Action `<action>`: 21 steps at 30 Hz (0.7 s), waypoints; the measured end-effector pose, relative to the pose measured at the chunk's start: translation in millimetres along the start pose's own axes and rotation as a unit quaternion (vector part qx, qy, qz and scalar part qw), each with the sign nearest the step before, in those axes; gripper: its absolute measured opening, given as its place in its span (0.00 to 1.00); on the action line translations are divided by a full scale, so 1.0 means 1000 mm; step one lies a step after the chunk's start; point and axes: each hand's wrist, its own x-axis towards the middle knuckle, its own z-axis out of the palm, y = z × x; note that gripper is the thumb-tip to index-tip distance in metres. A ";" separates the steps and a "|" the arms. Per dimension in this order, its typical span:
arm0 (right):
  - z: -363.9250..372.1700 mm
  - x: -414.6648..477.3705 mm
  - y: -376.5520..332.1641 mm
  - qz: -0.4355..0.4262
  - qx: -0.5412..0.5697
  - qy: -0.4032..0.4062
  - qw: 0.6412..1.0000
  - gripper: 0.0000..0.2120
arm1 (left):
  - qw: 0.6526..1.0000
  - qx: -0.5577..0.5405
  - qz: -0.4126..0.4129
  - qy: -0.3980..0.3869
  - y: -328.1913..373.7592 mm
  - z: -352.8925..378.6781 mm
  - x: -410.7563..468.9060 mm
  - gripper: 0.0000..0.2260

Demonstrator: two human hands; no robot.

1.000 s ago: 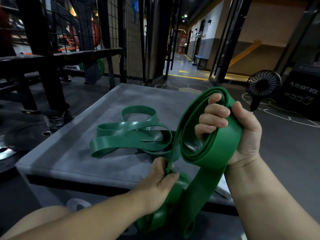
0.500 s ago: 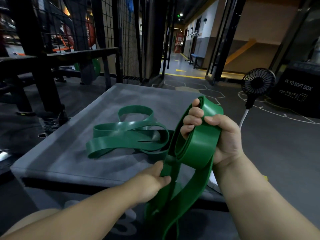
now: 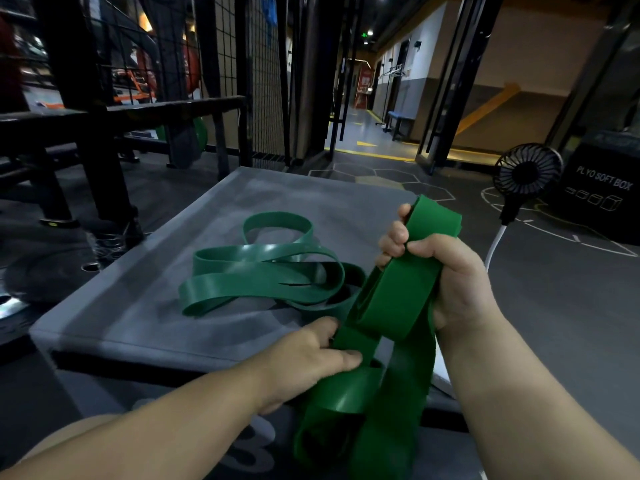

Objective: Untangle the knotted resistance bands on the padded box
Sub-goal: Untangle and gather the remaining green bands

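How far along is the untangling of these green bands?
Done: nothing looks fully freed yet. In hand: the right hand grips the wide green band bunched above the padded box, and the left hand pinches one of its strands lower down. Left: its strands cross and hang over the front edge, and the narrower green band lies in overlapping loops on the box; whether the two are linked is unclear.

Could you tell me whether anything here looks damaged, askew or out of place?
Only the tangle itself: the narrow green band lies in crossed loops on the padded box, running into the wide green band that the right hand grips and the left hand pinches. No clear damage.
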 end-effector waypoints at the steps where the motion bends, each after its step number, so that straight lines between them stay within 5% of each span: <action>1: -0.003 0.001 -0.001 -0.005 -0.003 0.015 1.000 0.20 | 0.999 -0.028 0.010 -0.015 0.002 -0.002 -0.004 0.22; 5: -0.002 0.000 0.000 -0.031 -0.023 0.015 0.999 0.19 | 0.999 -0.034 0.021 -0.025 0.007 -0.006 -0.011 0.18; 11: 0.005 -0.006 0.015 -0.008 -0.146 -0.044 0.988 0.34 | 0.984 -0.167 0.014 0.068 0.010 -0.002 -0.008 0.05; 14: 0.010 -0.010 0.024 -0.003 -0.185 -0.040 0.982 0.37 | 0.989 -0.145 0.028 0.002 0.015 0.000 -0.012 0.12; 21: 0.011 -0.015 0.031 0.047 -0.223 -0.038 0.973 0.45 | 0.987 -0.138 0.015 0.077 0.014 -0.002 -0.009 0.19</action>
